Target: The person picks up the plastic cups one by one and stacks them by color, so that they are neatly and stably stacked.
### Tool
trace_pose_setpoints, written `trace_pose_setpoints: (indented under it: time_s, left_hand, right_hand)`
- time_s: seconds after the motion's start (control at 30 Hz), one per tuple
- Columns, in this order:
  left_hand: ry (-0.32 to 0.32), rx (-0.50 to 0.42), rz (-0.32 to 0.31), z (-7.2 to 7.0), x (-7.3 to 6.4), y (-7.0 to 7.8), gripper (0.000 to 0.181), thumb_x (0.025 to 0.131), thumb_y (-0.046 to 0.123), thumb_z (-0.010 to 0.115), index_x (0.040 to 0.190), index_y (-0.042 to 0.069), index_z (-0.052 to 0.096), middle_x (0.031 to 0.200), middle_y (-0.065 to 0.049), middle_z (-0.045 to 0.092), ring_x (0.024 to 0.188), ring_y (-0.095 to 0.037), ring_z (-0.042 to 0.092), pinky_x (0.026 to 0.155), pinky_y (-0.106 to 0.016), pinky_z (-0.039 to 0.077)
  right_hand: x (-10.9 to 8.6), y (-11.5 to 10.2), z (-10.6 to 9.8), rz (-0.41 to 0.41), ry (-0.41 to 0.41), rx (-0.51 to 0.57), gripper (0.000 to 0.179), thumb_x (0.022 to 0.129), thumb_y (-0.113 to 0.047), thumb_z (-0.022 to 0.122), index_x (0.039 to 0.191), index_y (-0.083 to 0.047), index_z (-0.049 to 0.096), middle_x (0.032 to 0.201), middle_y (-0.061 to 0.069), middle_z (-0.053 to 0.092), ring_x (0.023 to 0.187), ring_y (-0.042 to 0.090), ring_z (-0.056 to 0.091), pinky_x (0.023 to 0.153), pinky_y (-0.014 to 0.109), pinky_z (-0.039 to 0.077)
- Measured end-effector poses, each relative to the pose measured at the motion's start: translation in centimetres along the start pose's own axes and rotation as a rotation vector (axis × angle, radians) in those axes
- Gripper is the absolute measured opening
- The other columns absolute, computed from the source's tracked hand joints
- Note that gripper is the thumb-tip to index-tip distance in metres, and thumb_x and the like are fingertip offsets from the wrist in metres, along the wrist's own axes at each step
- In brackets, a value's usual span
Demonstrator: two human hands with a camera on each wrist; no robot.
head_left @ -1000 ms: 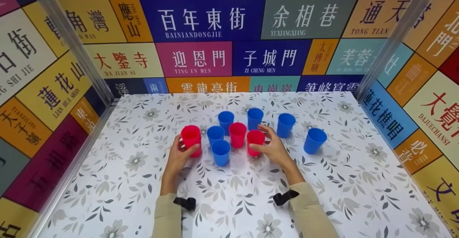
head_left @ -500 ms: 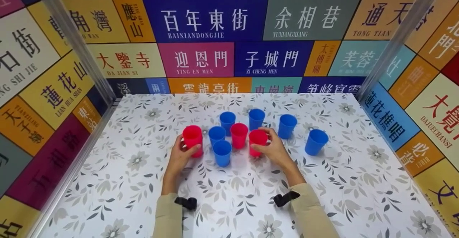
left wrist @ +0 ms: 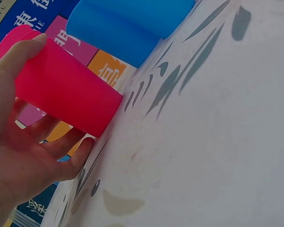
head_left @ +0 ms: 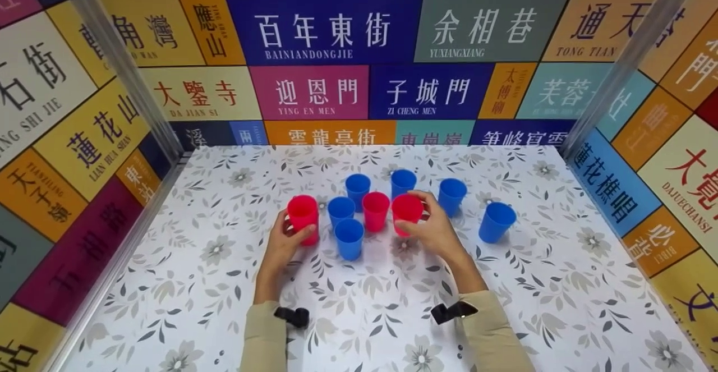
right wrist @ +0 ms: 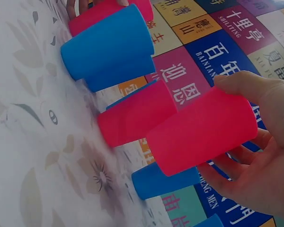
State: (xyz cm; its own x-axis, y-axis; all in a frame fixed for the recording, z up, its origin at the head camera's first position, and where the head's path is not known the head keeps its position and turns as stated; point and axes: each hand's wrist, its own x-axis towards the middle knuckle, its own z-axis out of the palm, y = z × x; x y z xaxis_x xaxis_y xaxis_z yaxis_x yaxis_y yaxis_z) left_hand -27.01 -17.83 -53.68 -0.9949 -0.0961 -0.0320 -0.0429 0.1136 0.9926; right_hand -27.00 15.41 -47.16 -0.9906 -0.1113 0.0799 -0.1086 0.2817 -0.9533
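My left hand [head_left: 284,244] grips a red plastic cup [head_left: 303,217] at the left end of the group; in the left wrist view this red cup [left wrist: 66,85] stands on the table with the thumb on its near side. My right hand [head_left: 436,226] holds another red cup [head_left: 408,215], which the right wrist view shows raised off the table [right wrist: 199,132]. Between the hands stand a third red cup [head_left: 376,212] and, close by, two blue cups [head_left: 341,212], the nearer blue cup [head_left: 349,240] in front. All cups are mouth up.
Behind are a blue cup [head_left: 358,189] and another blue cup [head_left: 403,180]. To the right stand two more, a blue cup [head_left: 452,197] and a blue cup [head_left: 497,222]. A flowered white cloth [head_left: 370,316] covers the table, with printed walls [head_left: 314,94] around it.
My right hand has lifted its red cup off the table and moved it slightly to the right, away from the middle red cup. The left hand keeps its hold in place.
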Motion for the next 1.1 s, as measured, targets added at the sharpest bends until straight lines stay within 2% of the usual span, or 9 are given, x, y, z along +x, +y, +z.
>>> trace_pose_setpoints:
  time_s: [0.27, 0.37, 0.53, 0.7, 0.83, 0.93, 1.1]
  left_hand:
    - [0.007, 0.002, 0.019, -0.3, 0.0, -0.2, 0.072, 0.087, 0.028, 0.079, 0.148, 0.015, 0.041, 0.145, -0.017, 0.054, 0.134, -0.036, 0.052, 0.111, -0.05, 0.046]
    - [0.004, -0.004, 0.014, -0.3, 0.0, -0.3, 0.072, 0.087, 0.027, 0.079, 0.148, 0.015, 0.041, 0.145, -0.018, 0.054, 0.134, -0.036, 0.053, 0.111, -0.05, 0.046]
    - [0.009, -0.001, -0.001, -0.4, -0.1, -0.2, 0.071, 0.087, 0.029, 0.079, 0.146, 0.017, 0.042, 0.144, -0.016, 0.054, 0.133, -0.035, 0.053, 0.112, -0.049, 0.046]
    - [0.007, -0.002, 0.003, -0.2, 0.0, -0.1, 0.071, 0.087, 0.028, 0.078, 0.147, 0.017, 0.041, 0.144, -0.017, 0.054, 0.132, -0.035, 0.054, 0.111, -0.049, 0.046]
    - [0.01, -0.01, 0.018, -0.1, 0.0, 0.0, 0.07, 0.088, 0.024, 0.078, 0.148, 0.015, 0.041, 0.144, -0.019, 0.053, 0.133, -0.037, 0.054, 0.111, -0.051, 0.046]
    - [0.008, -0.013, 0.005, 0.0, 0.1, 0.0, 0.071, 0.089, 0.022, 0.076, 0.149, 0.014, 0.039, 0.146, -0.021, 0.051, 0.135, -0.038, 0.051, 0.112, -0.052, 0.045]
    - [0.005, 0.001, -0.022, 0.1, 0.1, 0.1, 0.072, 0.088, 0.029, 0.077, 0.149, 0.018, 0.04, 0.148, -0.016, 0.051, 0.136, -0.037, 0.05, 0.113, -0.051, 0.044]
  right_hand:
    - [-0.2, -2.2, 0.4, -0.093, -0.017, 0.02, 0.07, 0.083, -0.021, 0.082, 0.144, -0.01, 0.048, 0.132, 0.012, 0.058, 0.118, 0.027, 0.054, 0.099, 0.041, 0.047]
    - [-0.1, -3.1, 0.4, -0.112, -0.02, 0.023, 0.069, 0.084, -0.02, 0.082, 0.143, -0.011, 0.048, 0.132, 0.012, 0.057, 0.117, 0.026, 0.054, 0.096, 0.036, 0.049]
    - [0.3, -4.9, 0.5, -0.104, -0.043, 0.056, 0.069, 0.084, -0.02, 0.081, 0.144, -0.013, 0.047, 0.129, 0.014, 0.058, 0.11, 0.027, 0.058, 0.082, 0.025, 0.057]
    - [0.3, -6.8, 0.9, -0.091, -0.06, 0.121, 0.069, 0.085, -0.018, 0.08, 0.145, -0.01, 0.046, 0.127, 0.015, 0.06, 0.102, 0.026, 0.062, 0.078, 0.025, 0.06]
    - [0.4, -8.2, 1.5, -0.123, -0.089, 0.143, 0.069, 0.085, -0.015, 0.08, 0.145, -0.008, 0.045, 0.126, 0.016, 0.061, 0.1, 0.024, 0.063, 0.079, 0.025, 0.059]
    - [0.5, -9.1, 2.1, -0.152, -0.107, 0.127, 0.069, 0.085, -0.015, 0.08, 0.145, -0.007, 0.046, 0.124, 0.017, 0.061, 0.097, 0.023, 0.063, 0.077, 0.024, 0.059]
    - [0.5, -10.2, 3.2, -0.174, -0.134, 0.099, 0.068, 0.085, -0.017, 0.08, 0.144, -0.01, 0.048, 0.125, 0.016, 0.061, 0.098, 0.026, 0.063, 0.074, 0.027, 0.06]
